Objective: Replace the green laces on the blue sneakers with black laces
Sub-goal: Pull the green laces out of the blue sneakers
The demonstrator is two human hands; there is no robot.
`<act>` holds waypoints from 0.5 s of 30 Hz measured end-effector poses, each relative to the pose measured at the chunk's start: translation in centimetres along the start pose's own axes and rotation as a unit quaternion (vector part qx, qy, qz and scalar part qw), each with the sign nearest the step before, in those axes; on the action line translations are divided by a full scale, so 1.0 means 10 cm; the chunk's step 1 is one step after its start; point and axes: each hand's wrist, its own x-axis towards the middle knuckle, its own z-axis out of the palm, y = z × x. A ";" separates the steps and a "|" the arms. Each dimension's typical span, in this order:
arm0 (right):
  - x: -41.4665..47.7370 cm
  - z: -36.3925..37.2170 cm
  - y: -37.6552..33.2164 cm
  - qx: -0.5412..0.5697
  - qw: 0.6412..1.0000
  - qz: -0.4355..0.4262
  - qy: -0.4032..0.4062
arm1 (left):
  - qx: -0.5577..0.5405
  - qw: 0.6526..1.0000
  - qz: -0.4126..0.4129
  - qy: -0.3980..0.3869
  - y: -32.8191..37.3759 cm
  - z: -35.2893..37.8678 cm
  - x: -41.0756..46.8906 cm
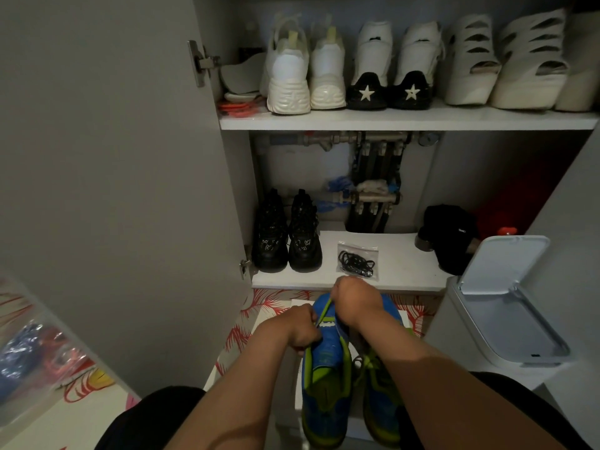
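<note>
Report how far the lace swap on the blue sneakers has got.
Done: nothing finished shows. In hand: the left hand grips one blue sneaker while the right hand pulls its green lace. Left: the other sneaker shows green laces, and the black laces lie bagged on the lower shelf, unthreaded.

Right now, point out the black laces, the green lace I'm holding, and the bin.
black laces (pixel 357 264): head view, middle of the coiled bundle.
green lace (pixel 322 313): head view, middle of the taut slanting strand.
bin (pixel 503 264): head view, its raised lid.
</note>
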 end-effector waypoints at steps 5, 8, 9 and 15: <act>0.02 -0.03 0.10 0.123 0.992 0.005 -0.003 | 0.026 1.000 0.000 0.002 0.05 -0.01 -0.06; -0.01 -0.02 0.09 0.224 0.973 -0.022 -0.047 | 0.115 0.993 0.007 -0.003 0.12 -0.01 -0.10; -0.02 -0.02 0.09 0.266 0.962 -0.022 -0.060 | 0.143 0.990 0.012 -0.006 0.15 -0.02 -0.11; -0.03 -0.10 0.12 0.255 0.956 -0.039 -0.138 | 0.210 0.977 0.039 -0.023 0.30 -0.23 -0.08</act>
